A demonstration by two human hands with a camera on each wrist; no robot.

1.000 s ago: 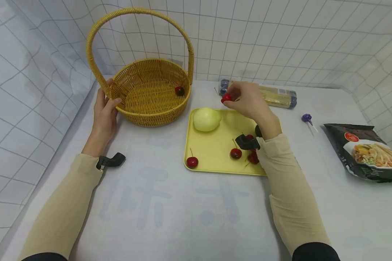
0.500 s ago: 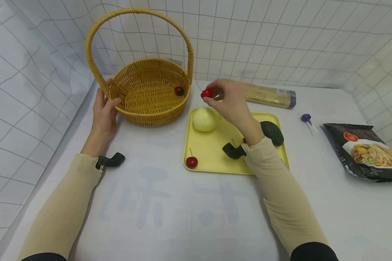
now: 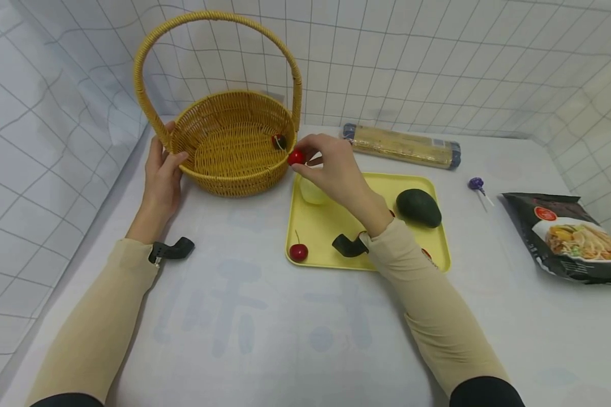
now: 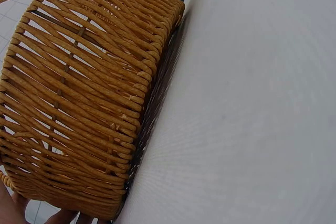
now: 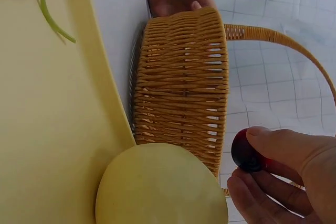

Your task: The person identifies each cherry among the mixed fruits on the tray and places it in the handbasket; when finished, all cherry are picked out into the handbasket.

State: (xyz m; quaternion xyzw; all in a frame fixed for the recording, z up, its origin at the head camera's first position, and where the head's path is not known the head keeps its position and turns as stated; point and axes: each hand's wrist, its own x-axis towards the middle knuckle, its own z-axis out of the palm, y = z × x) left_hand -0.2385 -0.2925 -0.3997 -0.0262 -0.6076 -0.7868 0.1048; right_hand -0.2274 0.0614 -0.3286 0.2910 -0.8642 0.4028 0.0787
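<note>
My left hand [image 3: 162, 186] holds the left rim of a yellow wicker basket [image 3: 229, 186], its thumb over the edge. A dark red cherry [image 3: 278, 142] lies inside on the right. My right hand [image 3: 336, 169] pinches another red cherry [image 3: 296, 157] between thumb and fingers at the basket's right rim; the right wrist view shows this cherry [image 5: 248, 150] beside the basket wall [image 5: 181, 82]. Below that hand is a yellow tray [image 3: 331, 237] bearing a pale green round fruit [image 3: 313, 193], partly hidden, a dark green avocado-like fruit [image 3: 418, 207] and a stemmed cherry [image 3: 298, 252]. My right forearm covers other cherries.
Behind the tray lies a gold package with blue ends [image 3: 402, 146]. To the right are a purple lollipop [image 3: 476, 184] and a black noodle bag [image 3: 570, 237]. A white grid-patterned sheet [image 3: 438, 68] hangs along the back and sides.
My right hand has moved left with the cherry, from above the tray's back edge to the basket's right rim. The avocado-like fruit has come into sight. My left hand stays on the basket.
</note>
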